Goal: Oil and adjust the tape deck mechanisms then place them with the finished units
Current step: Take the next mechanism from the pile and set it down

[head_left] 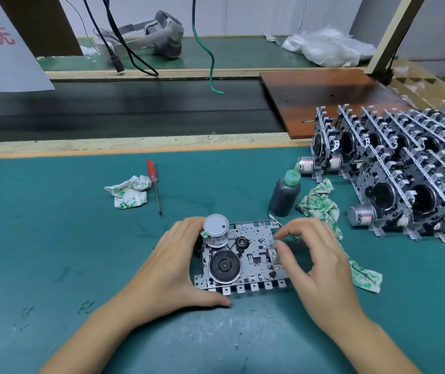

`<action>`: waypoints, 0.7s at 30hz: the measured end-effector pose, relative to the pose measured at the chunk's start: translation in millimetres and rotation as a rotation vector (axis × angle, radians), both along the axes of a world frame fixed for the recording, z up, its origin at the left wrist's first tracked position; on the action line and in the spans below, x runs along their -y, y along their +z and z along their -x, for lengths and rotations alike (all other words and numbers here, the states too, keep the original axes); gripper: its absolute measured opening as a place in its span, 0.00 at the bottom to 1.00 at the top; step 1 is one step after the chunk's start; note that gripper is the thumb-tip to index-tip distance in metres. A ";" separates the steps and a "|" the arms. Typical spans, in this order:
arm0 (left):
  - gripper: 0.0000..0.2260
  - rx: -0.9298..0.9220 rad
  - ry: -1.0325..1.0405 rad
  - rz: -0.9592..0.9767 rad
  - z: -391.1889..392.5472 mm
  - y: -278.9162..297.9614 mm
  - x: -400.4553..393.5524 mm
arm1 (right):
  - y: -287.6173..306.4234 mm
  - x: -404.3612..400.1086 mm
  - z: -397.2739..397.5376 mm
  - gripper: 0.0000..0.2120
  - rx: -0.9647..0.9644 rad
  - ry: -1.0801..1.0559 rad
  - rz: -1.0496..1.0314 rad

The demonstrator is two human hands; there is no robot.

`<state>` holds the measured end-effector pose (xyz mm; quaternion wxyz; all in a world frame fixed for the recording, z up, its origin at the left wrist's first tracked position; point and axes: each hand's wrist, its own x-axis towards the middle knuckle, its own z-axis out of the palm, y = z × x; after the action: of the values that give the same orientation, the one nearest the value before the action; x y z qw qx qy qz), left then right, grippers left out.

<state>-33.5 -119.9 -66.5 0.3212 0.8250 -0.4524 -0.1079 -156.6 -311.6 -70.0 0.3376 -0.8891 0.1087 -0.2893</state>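
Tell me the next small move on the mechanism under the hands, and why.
Probably reach the right hand for the dark oil bottle with green nozzle: the flat metal tape deck mechanism lies steadied by the left hand, flywheel up, bottle standing close behind.

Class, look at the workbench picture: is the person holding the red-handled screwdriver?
No. The red-handled screwdriver lies on the green mat beside a crumpled cloth, while both hands are at the tape deck mechanism.

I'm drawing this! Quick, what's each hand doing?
Left hand: holds the deck by its left side.
Right hand: fingers curled on the deck's right edge; a thin tool seems pinched, hard to tell.
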 end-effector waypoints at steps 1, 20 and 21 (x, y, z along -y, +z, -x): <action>0.42 -0.003 -0.006 0.003 -0.5 -0.1 -0.8 | 0.5 0.4 0.1 0.09 -0.007 -0.002 -0.013; 0.22 -0.128 0.202 0.136 -4.4 16.0 27.5 | 13.6 26.0 -61.2 0.22 -0.298 -0.203 -0.393; 0.22 -0.125 0.215 0.135 -4.5 15.3 27.8 | 11.6 25.9 -61.2 0.20 -0.290 -0.208 -0.375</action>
<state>-29.0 -147.7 -51.1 0.4131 0.8369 -0.3467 -0.0932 -95.3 -337.5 -58.3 0.4459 -0.8272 0.2987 -0.1666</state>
